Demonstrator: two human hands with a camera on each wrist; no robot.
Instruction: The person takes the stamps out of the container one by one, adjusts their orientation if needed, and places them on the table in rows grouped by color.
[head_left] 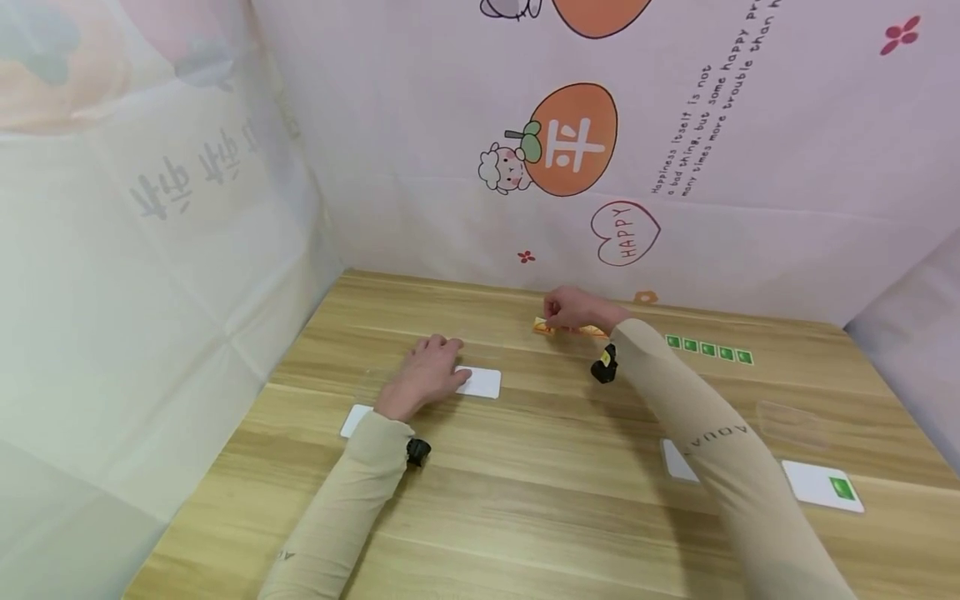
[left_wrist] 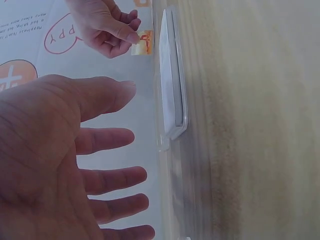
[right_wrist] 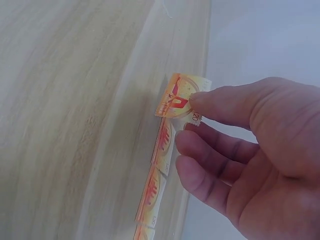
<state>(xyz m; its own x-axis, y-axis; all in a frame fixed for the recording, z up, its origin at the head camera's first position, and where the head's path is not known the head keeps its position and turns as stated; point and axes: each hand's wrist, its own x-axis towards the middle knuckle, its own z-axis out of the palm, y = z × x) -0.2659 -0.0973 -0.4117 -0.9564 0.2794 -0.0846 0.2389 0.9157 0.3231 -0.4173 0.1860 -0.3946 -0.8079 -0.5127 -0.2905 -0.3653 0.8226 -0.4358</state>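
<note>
My right hand pinches an orange-and-yellow postage stamp with a perforated edge between thumb and fingertip, at the back of the table. The pinched stamp is at the end of a row of similar stamps; in the head view the hand hides part of this row. Further left and nearer me is my left hand, its fingers spread and holding nothing. Its thumb is close to a white card stack, which the left wrist view shows edge-on in a clear plastic case.
Several green stamps form a row at the back right. Another white card lies left, partly behind my left sleeve. On the right are a white card, a card bearing a green stamp and a clear plastic piece. Printed cloth hangs behind.
</note>
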